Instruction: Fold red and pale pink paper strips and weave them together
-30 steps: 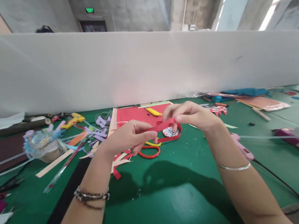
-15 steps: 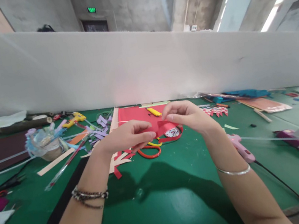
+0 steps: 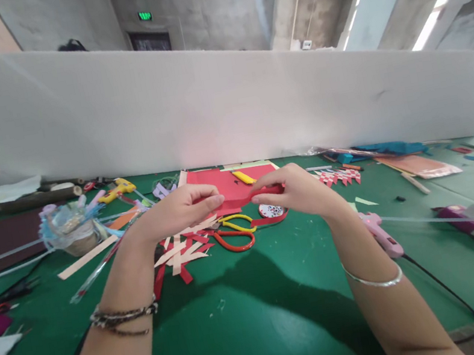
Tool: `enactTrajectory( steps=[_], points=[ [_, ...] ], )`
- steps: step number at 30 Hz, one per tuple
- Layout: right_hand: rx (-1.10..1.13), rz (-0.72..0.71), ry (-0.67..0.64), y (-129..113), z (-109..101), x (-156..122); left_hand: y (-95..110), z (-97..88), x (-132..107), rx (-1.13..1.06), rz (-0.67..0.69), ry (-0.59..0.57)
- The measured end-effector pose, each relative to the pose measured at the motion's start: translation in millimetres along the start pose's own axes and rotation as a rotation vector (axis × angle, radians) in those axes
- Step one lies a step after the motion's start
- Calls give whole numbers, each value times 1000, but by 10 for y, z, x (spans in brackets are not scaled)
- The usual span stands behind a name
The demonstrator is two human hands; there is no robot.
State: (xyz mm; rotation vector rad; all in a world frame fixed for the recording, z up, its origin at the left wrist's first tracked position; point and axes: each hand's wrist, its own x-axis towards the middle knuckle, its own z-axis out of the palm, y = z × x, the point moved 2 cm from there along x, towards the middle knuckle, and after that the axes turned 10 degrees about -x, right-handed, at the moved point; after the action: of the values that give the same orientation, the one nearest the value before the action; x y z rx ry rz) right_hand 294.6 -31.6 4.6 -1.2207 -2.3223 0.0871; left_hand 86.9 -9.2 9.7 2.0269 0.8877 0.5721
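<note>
The left hand (image 3: 182,208) curls, thumb near fingers; whether it pinches anything I cannot tell. Scissors (image 3: 237,249) with 2 looped handles lie on the green table (image 3: 231,350). A red strip (image 3: 268,190) is pinched in the right hand (image 3: 300,191).

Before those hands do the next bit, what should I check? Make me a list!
1. Right hand has the red strip: ok, pinched.
2. Left hand has a grip: cannot tell, hidden.
3. Scissors put down: ok, on the table.
4. Yellow cutter put down: ok, on red paper.
5. Paper scraps tidied: not ok, heaped beside the scissors.
6. Pink glue gun switched off: cannot tell.
</note>
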Motion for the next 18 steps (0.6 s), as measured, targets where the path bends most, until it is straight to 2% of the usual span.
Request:
enactTrajectory(
  steps=[3, 7, 11, 14, 18],
  points=[
    [-70, 6, 54, 12, 2, 14, -37, -10, 30, 80, 29, 41],
    [-77, -14, 154, 12, 8, 35, -112, -15, 62, 150, -43, 27],
    [-65, 41, 280, 18, 49, 64, -134, -5, 74, 137, -80, -6],
    [-47, 93, 347, 19, 81, 79, -146, -2, 94, 145, -61, 21],
    [-122, 137, 335, 24, 103, 69, -165, -5, 121, 197, -23, 82]
  ],
)
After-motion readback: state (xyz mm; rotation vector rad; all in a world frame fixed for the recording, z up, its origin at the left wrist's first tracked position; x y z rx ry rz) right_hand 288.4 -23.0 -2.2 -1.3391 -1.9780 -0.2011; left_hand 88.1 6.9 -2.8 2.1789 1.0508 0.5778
